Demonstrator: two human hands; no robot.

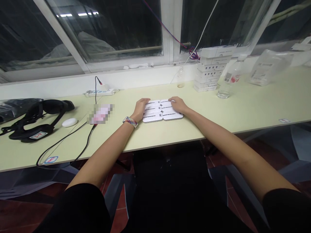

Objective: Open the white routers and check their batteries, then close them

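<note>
Several white cards with rounded corners lie flat on the table in a two-column block. Black lines and small black marks like a W run across them. At the block's left edge, my left hand is closed against the cards, with a multicoloured band around the wrist. My right hand curls over the upper right edge, its thumb on top of the cards. The undersides of the fingers are hidden on both hands.
A black headset, a white oval object and a cabled, blurred-out pink item lie left. A power strip stands behind. Stacked white boxes, a water bottle and a plastic bag are back right.
</note>
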